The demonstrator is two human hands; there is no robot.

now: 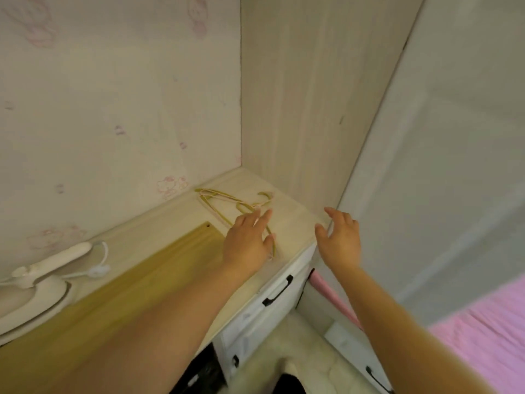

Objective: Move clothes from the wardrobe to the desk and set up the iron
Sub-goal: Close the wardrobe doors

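On the desk (pixel 159 223), one white iron (pixel 42 275) is seen far left, and two thin hangers (pixel 224 201) near the corner. The left hand (pixel 247 245) is spread over them; the right hand (pixel 339 241) is held open, empty.

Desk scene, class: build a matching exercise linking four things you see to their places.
Things:
1. iron
2. hangers
3. left hand
4. right hand

Places:
A. spread open over the desk's right edge
B. far left of the desk
C. desk's back corner
D. over the hangers' near end

Pairs: 1-B, 2-C, 3-D, 4-A
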